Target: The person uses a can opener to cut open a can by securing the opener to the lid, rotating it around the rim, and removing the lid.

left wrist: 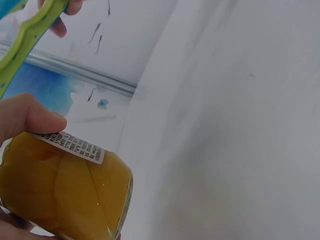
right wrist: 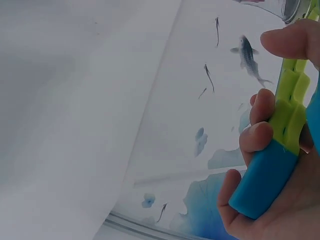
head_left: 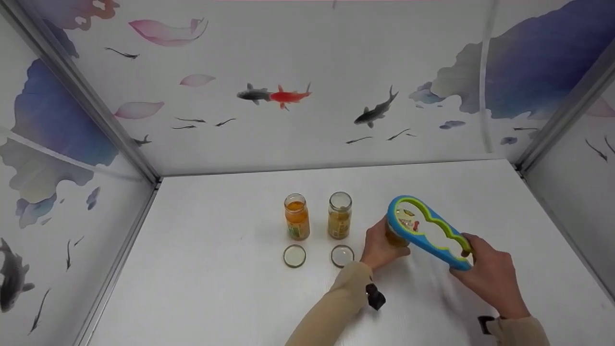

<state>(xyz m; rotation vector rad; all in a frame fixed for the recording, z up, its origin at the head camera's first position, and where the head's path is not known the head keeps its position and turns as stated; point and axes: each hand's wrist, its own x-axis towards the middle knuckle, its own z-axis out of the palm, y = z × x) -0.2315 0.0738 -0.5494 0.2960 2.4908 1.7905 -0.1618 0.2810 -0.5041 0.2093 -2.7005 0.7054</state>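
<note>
My left hand (head_left: 382, 247) grips a glass jar (left wrist: 65, 185) of yellow-orange contents, with a printed white label along its side. Over the top of that jar lies the wide loop of a blue and green jar opener (head_left: 435, 230), and the jar's patterned lid (head_left: 407, 221) shows through the opening. The fingers of my right hand (head_left: 490, 271) curl round the narrow end of the opener, whose blue tip and green wavy inner edge (right wrist: 290, 105) fill the palm in the right wrist view. The jar's lower part is mostly hidden behind my left hand in the head view.
Two lidless jars stand left of my hands: one with orange contents (head_left: 297, 218), one with paler contents (head_left: 339, 216). In front of them lie two round lids (head_left: 294, 256) (head_left: 342, 256), the right one beside my left sleeve. Printed panels (head_left: 307, 129) enclose the white table (head_left: 206, 269).
</note>
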